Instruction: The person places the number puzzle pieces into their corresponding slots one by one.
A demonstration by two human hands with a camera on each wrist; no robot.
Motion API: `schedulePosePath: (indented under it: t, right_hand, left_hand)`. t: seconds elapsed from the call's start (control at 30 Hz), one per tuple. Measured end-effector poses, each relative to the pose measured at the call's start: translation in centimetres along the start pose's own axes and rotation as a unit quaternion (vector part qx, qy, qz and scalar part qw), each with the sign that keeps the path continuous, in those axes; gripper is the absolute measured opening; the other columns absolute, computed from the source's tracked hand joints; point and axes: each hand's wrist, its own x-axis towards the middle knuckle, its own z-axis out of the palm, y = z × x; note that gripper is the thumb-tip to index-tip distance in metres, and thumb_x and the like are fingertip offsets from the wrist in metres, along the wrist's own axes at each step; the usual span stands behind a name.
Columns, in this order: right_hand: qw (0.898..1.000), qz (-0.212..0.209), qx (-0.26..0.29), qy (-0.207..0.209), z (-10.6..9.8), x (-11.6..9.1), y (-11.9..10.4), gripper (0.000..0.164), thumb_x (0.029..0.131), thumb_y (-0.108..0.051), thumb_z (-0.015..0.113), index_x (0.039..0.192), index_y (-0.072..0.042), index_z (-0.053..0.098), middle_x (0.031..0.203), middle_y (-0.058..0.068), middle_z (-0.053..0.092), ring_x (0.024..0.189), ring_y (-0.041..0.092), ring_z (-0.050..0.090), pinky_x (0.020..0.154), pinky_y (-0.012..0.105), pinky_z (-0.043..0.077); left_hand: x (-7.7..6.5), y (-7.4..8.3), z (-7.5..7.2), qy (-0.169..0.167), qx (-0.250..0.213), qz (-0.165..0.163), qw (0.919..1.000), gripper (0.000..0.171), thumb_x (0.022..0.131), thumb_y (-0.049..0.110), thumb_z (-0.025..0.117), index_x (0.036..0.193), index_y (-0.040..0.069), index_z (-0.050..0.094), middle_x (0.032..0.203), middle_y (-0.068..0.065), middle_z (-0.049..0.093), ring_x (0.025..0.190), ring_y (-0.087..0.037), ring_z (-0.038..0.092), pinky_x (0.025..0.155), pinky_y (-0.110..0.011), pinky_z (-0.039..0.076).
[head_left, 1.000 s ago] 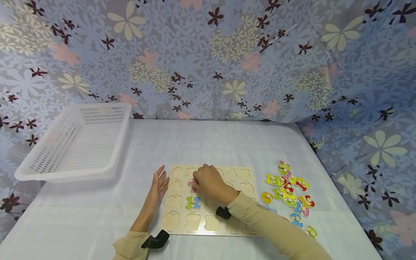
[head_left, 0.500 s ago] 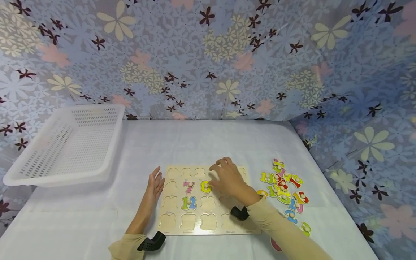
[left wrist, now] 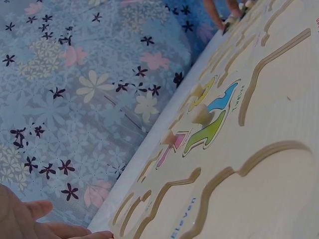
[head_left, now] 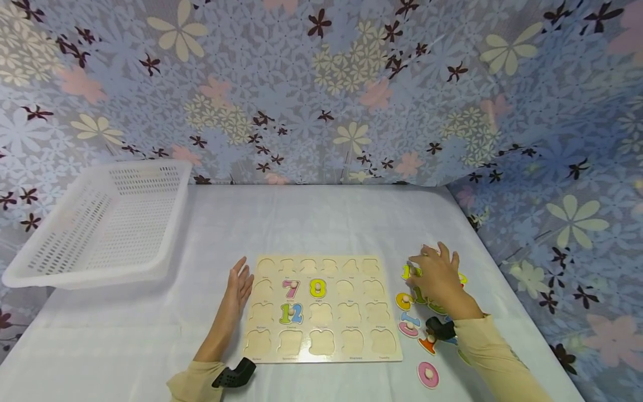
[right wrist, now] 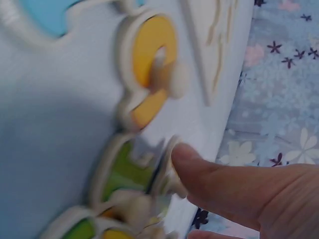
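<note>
My left hand [head_left: 238,290] rests at the left edge of the wooden number puzzle board [head_left: 336,330], fingers extended and holding nothing. In the board sit a pink 7 [head_left: 290,288], a yellow 8 [head_left: 317,288] and a green and blue 12 [head_left: 291,313]. My right hand [head_left: 442,279] is over the heap of knobbed number pieces to the right, fingers spread. In the right wrist view its thumb [right wrist: 209,174] is right at the edge of one piece, beside a green piece [right wrist: 127,174] and an orange-yellow piece [right wrist: 154,45]. The heap is partly hidden under the hand.
A white plastic basket [head_left: 173,223] stands at the back left. Nearer the front right lie a pink 0 [head_left: 428,374], a red-orange piece [head_left: 427,344] and a blue and pink piece [head_left: 409,325]. Flowered cloth [head_left: 301,111] hangs behind the table and along its right side.
My right hand has left the board and moved right to the loose pieces. The 7 and 8, covered by it a second ago, now show in the board. My left hand stays beside the board.
</note>
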Motion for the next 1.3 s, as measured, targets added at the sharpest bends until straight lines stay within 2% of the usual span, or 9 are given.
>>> schedulePosePath:
  t: [0.2, 0.43, 0.53, 0.7, 0.83, 0.97, 1.1, 1.3]
  right_hand:
    - [1.000, -0.001, 0.012, 0.005, 0.6, -0.3, 0.8, 0.038, 0.074, -0.018, 0.084, 0.107, -0.003, 0.073, 0.130, 0.030, 0.050, 0.131, 0.057, 0.020, 0.101, 0.076, 0.010]
    - [0.998, -0.021, 0.017, 0.050, 0.7, -0.4, -0.1, 0.035, 0.072, -0.015, 0.085, 0.102, -0.002, 0.073, 0.125, 0.029, 0.054, 0.129, 0.056, 0.026, 0.100, 0.076, 0.015]
    - [0.996, -0.044, 0.027, 0.076, 0.7, -0.7, -1.9, 0.036, 0.073, -0.016, 0.085, 0.103, -0.001, 0.072, 0.122, 0.027, 0.057, 0.128, 0.054, 0.030, 0.101, 0.073, 0.020]
    - [0.986, -0.127, 0.041, 0.098, 1.6, -1.5, -6.6, 0.035, 0.070, -0.018, 0.087, 0.100, -0.006, 0.073, 0.118, 0.019, 0.061, 0.127, 0.048, 0.038, 0.102, 0.070, 0.024]
    - [0.978, -0.190, 0.055, 0.074, 2.6, -2.4, -10.6, 0.034, 0.068, -0.021, 0.089, 0.096, -0.012, 0.073, 0.118, 0.014, 0.062, 0.128, 0.045, 0.039, 0.104, 0.070, 0.023]
    - [0.970, -0.230, 0.067, 0.040, 3.4, -3.0, -13.6, 0.035, 0.069, -0.026, 0.088, 0.098, -0.014, 0.073, 0.120, 0.011, 0.061, 0.130, 0.042, 0.037, 0.106, 0.068, 0.021]
    - [0.966, -0.250, 0.053, 0.029, 3.9, -3.2, -15.3, 0.037, 0.068, -0.031, 0.088, 0.098, -0.014, 0.074, 0.120, 0.009, 0.060, 0.131, 0.040, 0.037, 0.107, 0.066, 0.022]
    - [0.968, -0.247, 0.041, 0.024, 4.4, -3.2, -15.7, 0.038, 0.066, -0.031, 0.090, 0.096, -0.015, 0.074, 0.118, 0.008, 0.061, 0.131, 0.040, 0.036, 0.107, 0.065, 0.022]
  left_hand:
    - [-0.1, 0.0, -0.1, -0.003, 0.004, 0.003, 1.0000, 0.063, 0.106, 0.042, 0.009, 0.155, 0.004, 0.002, 0.157, -0.027, 0.002, 0.143, -0.043, 0.011, 0.117, -0.048, 0.012]
    - [-0.1, 0.0, -0.1, 0.002, 0.010, -0.006, 0.9999, 0.063, 0.105, 0.045, 0.009, 0.156, 0.007, 0.003, 0.158, -0.025, 0.004, 0.143, -0.041, 0.013, 0.117, -0.046, 0.013]
    - [-0.1, -0.1, -0.2, 0.000, 0.008, -0.003, 1.0000, 0.063, 0.106, 0.043, 0.009, 0.155, 0.006, 0.002, 0.158, -0.026, 0.003, 0.143, -0.042, 0.012, 0.117, -0.048, 0.012]
    - [0.0, -0.1, -0.2, 0.000, 0.002, 0.000, 1.0000, 0.063, 0.106, 0.044, 0.009, 0.155, 0.005, 0.002, 0.157, -0.026, 0.003, 0.143, -0.042, 0.012, 0.117, -0.048, 0.012]
    - [0.0, -0.1, -0.2, -0.004, -0.005, 0.004, 1.0000, 0.064, 0.105, 0.044, 0.009, 0.155, 0.004, 0.001, 0.157, -0.028, 0.001, 0.143, -0.044, 0.011, 0.117, -0.048, 0.011]
    - [-0.1, -0.1, -0.3, -0.001, -0.001, 0.000, 1.0000, 0.065, 0.105, 0.045, 0.009, 0.155, 0.005, 0.002, 0.157, -0.027, 0.002, 0.143, -0.043, 0.011, 0.117, -0.048, 0.011]
    - [-0.1, -0.1, -0.4, 0.003, 0.004, -0.009, 0.9999, 0.063, 0.105, 0.046, 0.010, 0.156, 0.008, 0.003, 0.158, -0.024, 0.004, 0.143, -0.041, 0.014, 0.117, -0.047, 0.013]
    - [0.0, -0.2, -0.5, 0.002, 0.006, -0.012, 0.9999, 0.062, 0.105, 0.045, 0.009, 0.156, 0.009, 0.003, 0.158, -0.023, 0.005, 0.143, -0.040, 0.015, 0.117, -0.045, 0.014]
